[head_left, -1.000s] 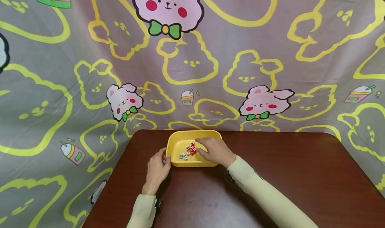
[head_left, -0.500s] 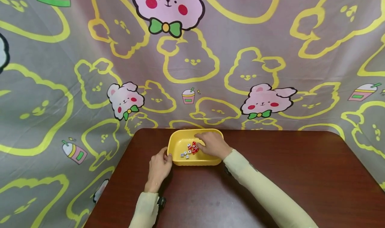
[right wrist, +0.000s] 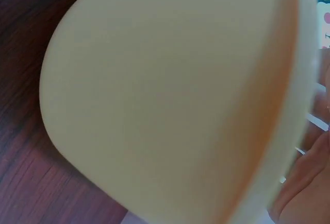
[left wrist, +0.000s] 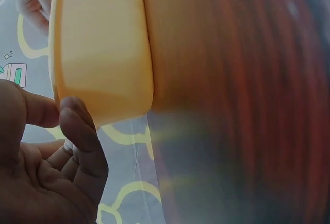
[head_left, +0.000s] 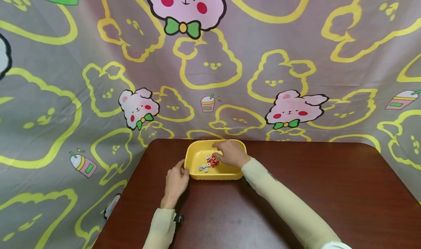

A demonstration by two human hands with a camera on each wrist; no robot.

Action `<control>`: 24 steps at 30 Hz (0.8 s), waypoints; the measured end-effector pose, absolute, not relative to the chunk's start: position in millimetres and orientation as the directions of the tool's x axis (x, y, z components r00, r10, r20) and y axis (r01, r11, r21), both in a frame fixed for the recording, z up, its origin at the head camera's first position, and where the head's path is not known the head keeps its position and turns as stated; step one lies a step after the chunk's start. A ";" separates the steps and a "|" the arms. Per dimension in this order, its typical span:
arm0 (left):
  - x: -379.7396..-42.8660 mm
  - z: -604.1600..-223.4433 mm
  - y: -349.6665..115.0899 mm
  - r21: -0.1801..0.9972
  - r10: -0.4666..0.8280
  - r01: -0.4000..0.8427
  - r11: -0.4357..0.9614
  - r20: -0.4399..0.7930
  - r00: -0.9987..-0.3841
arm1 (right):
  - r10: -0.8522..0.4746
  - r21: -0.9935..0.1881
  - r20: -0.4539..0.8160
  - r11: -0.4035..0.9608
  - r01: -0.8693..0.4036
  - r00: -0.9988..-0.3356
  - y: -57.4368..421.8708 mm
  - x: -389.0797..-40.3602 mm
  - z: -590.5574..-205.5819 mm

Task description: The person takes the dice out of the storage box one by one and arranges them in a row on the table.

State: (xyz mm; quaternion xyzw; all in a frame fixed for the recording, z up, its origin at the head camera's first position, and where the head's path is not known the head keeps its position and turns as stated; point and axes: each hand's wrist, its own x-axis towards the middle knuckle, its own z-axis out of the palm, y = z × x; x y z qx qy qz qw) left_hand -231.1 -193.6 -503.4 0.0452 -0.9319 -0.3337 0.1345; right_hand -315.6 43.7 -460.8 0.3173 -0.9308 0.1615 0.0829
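In the head view a yellow plastic tray (head_left: 217, 176) sits near the table's far edge, with small dice inside. White dice (head_left: 206, 170) lie toward its left front, and red dice (head_left: 214, 161) cluster near the middle. My left hand (head_left: 176, 181) pinches the tray's left rim between thumb and fingers; the left wrist view shows the fingertips at the corner of the tray (left wrist: 103, 44). Over the tray's right half is my right hand (head_left: 231, 153), thumb close beside the red dice and fingers spread loosely. The tray wall (right wrist: 154, 80) covers most of that hand in the right wrist view.
A dark brown wooden table (head_left: 296, 190) extends in front of and to the right of the tray. Behind it and on the left hangs a grey-pink cloth (head_left: 230, 92) printed with cartoon bears. Each forearm wears a light sleeve (head_left: 286, 205).
My right hand has moved left and farther over the tray, bringing its thumb closer to the red dice. My left hand stays at the rim. The head view has shifted slightly.
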 end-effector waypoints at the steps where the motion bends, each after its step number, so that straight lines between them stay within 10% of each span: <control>1: -230.9 -503.6 -193.0 0.640 -0.175 0.002 0.768 0.213 -0.961 | -0.567 -0.254 0.244 0.745 -0.616 -0.787 43.0 -316.4 -461.7; 24: -232.5 -505.2 -191.2 0.656 -0.177 0.006 0.755 0.213 -0.961 | -0.641 -0.203 -0.016 0.753 -0.626 -0.767 24.1 -332.0 -467.3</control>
